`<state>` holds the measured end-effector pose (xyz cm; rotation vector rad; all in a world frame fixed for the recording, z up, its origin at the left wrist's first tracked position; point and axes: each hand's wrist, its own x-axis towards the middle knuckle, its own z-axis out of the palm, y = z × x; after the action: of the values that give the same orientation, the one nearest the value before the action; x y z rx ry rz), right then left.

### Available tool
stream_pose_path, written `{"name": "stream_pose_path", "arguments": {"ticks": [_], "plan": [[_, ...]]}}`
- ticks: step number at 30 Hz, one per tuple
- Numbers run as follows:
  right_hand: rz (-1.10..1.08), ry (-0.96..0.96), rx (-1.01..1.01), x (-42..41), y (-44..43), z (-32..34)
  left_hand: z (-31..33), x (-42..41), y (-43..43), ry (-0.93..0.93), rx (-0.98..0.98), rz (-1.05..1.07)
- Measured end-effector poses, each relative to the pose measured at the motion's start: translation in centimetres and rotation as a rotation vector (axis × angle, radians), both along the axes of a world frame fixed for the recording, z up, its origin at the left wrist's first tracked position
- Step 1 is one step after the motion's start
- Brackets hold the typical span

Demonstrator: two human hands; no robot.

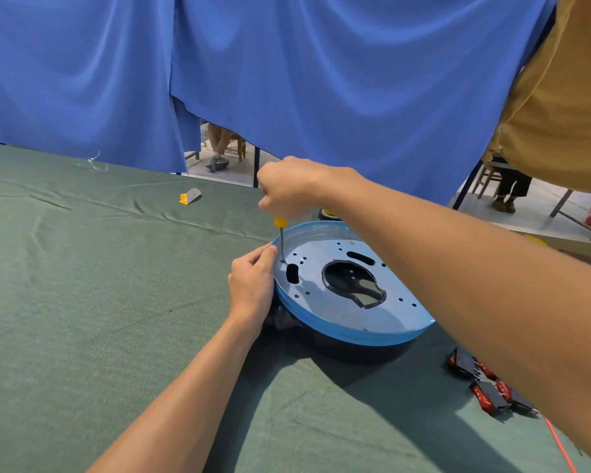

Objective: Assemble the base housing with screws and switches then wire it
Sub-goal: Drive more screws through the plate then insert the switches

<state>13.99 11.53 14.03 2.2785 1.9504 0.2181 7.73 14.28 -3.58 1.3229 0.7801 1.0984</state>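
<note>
A green cloth (82,302) covers the table and fills the lower part of the frame. In the lower right corner lies a small heap of red-and-black switches (485,384), well apart from the work, with a thin orange wire (560,445) running from it toward the bottom edge.

Right of centre sits the base housing (352,302). It is a round, shallow blue dish with a raised rim, set on a darker black lower part that shows under its near edge. Its flat blue face is dotted with small round holes. There is a large keyhole-shaped opening in the middle, a rounded black slot near its left edge and a longer slot toward its far side.

The left hand (253,285), reaching up from the lower left, grasps the housing's left rim with curled fingers. Just beside those fingertips a screwdriver (280,233) stands nearly upright, its tip in a hole of the blue face, next to the left slot. The right hand (287,186), whose arm crosses in from the right edge, is clenched round the yellow handle from above.

Behind the housing part of a black tape roll (328,215) shows. Further left on the cloth lies a small yellow-and-grey scrap (190,196). A blue curtain (321,80) hangs across the upper frame.
</note>
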Motion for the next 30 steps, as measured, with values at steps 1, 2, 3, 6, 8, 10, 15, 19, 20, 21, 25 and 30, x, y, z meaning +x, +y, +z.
{"name": "stream_pose_path", "arguments": {"ticks": [1, 2, 3, 6, 8, 10, 15, 19, 20, 21, 25, 30], "plan": [[-0.024, 0.014, 0.020, 0.1, 0.0, -0.1, 0.0, 0.0, 0.0, -0.001, -0.001, -0.003], [-0.046, 0.023, 0.022, 0.1, 0.0, -0.1, 0.0, 0.0, 0.0, -0.003, -0.001, -0.005], [-0.055, 0.032, 0.007, 0.2, 0.1, 0.1, 0.0, 0.0, 0.0, -0.003, -0.002, -0.003], [-0.092, 0.052, -0.110, 0.1, 0.0, 1.3, 0.0, -0.1, -0.1, -0.005, -0.006, 0.002], [-0.090, 0.010, -0.134, 0.3, -0.1, 1.6, 0.1, -0.1, -0.1, -0.001, -0.011, 0.002], [-0.068, -0.010, -0.068, 1.0, 0.0, 1.1, 0.1, -0.1, -0.2, 0.007, -0.013, 0.004], [-0.136, 0.100, 0.079, 3.1, 0.0, -0.4, 0.2, -0.1, -0.2, 0.015, -0.024, 0.002], [-0.150, 0.079, -0.124, 2.6, -0.1, 1.0, 0.1, -0.1, -0.1, 0.011, -0.020, 0.006], [-0.136, 0.093, -0.152, 2.5, -0.1, 1.3, 0.1, -0.1, -0.1, 0.009, -0.023, 0.005], [-0.117, 0.089, -0.154, 2.4, -0.1, 1.5, 0.1, -0.1, -0.2, 0.005, -0.026, 0.003], [-0.085, 0.071, 0.017, 2.3, -0.1, 0.3, 0.1, -0.1, -0.2, 0.004, -0.023, -0.005], [-0.157, 0.047, 0.077, 3.0, -0.1, -0.6, 0.1, 0.0, -0.1, 0.003, -0.020, -0.002]]}}
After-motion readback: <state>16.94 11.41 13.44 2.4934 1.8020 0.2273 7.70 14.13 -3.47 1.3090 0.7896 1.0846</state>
